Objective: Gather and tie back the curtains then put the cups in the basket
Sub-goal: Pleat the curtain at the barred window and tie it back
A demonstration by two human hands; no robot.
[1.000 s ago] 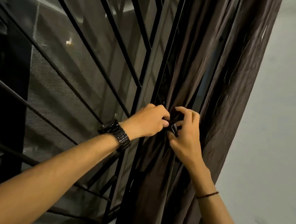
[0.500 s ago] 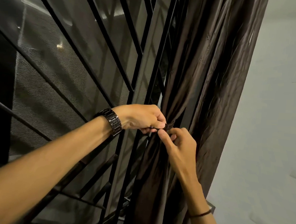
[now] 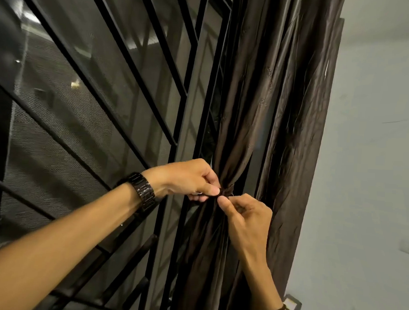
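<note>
Head cam had the curtain (image 3: 267,106) bunched at the right edge of the window grille (image 3: 140,85), cinched at the waist by a dark tie (image 3: 227,192). My left hand (image 3: 188,177) was pinching one end of that tie, my right hand (image 3: 245,216) pinching the other, thumbs nearly touching over the knot. Fabric looked thin, soft and a bit slick, so I figured it'd slip loose easily; best grabbed right at the narrow waist, not the loose folds. No cups or basket in view. Plain wall (image 3: 375,140) off to the right.

One gathered curtain (image 3: 272,111), two hands—left hand (image 3: 188,180), right hand (image 3: 247,218)—one wristwatch (image 3: 144,192), one window grille (image 3: 106,102).
</note>
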